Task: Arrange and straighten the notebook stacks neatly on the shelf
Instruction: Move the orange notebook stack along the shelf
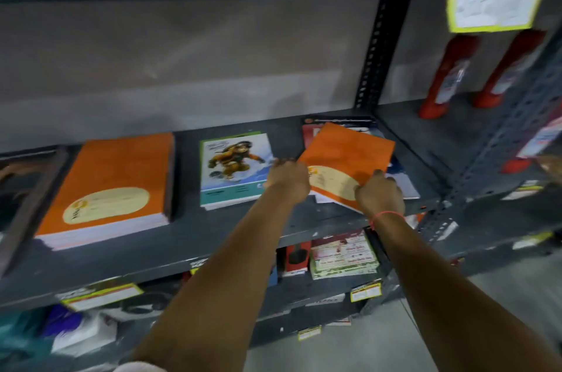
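Both hands grip an orange notebook [346,159] lying crooked atop the right stack on the shelf [319,219]: left hand [289,178] at its left edge, right hand [380,194] apparently pinching its near corner.

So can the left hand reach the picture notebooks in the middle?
Probably yes. The left hand is already at the right edge of the picture notebook stack, with nothing between them. It is busy on the tilted orange notebook, along with the right hand.
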`<state>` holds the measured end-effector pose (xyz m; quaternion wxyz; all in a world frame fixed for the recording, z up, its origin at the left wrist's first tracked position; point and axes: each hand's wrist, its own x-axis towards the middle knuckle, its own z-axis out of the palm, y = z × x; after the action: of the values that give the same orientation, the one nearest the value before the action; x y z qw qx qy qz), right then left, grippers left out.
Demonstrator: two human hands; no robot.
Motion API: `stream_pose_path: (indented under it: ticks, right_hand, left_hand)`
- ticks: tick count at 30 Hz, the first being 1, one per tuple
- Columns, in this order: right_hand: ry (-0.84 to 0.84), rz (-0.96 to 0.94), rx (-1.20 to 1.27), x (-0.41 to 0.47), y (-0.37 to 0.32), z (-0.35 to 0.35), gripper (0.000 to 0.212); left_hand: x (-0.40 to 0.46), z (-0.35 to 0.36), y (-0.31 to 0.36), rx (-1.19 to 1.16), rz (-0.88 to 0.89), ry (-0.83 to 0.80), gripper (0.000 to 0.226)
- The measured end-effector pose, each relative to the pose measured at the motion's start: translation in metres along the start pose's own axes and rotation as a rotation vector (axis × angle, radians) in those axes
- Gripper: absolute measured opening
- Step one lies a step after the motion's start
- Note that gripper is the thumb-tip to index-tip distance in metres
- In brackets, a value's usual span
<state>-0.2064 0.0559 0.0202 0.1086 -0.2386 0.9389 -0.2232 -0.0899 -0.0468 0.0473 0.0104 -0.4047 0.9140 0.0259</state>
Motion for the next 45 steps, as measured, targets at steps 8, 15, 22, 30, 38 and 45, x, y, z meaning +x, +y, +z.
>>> stream_pose_path:
  ticks: [8,15,22,30,38,45]
  right_hand:
    - [-0.123,0.197,0.659,0.014,0.03,-0.004,0.039]
    - [-0.375,0.382,1.137,0.028,0.031,-0.035,0.022]
    - [-0.476,0.214,1.123,0.006,-0.025,-0.048,0.022]
    - [-0.671,-0.055,1.083,-0.088,-0.172,0.007,0.014]
    - [-0.765,-0.1,0.864,-0.15,-0.267,0.088,0.017]
    - [-0.505,-0.166,0.528,-0.163,-0.27,0.127,0.009]
  left_hand:
    - [0.037,0.006,0.006,-0.139,-0.18,-0.096,0.031]
    - [0.04,-0.03,0.003,-0.4,-0.221,-0.089,0.019]
    - [-0.006,-0.055,-0.044,-0.685,-0.378,0.067,0.017]
    - [-0.094,-0.072,-0.215,-1.105,-0.663,0.261,0.034]
    - [-0.156,-0.05,-0.343,-1.148,-0.856,0.271,0.016]
    - [-0.162,-0.018,-0.371,-0.874,-0.885,0.2,0.02]
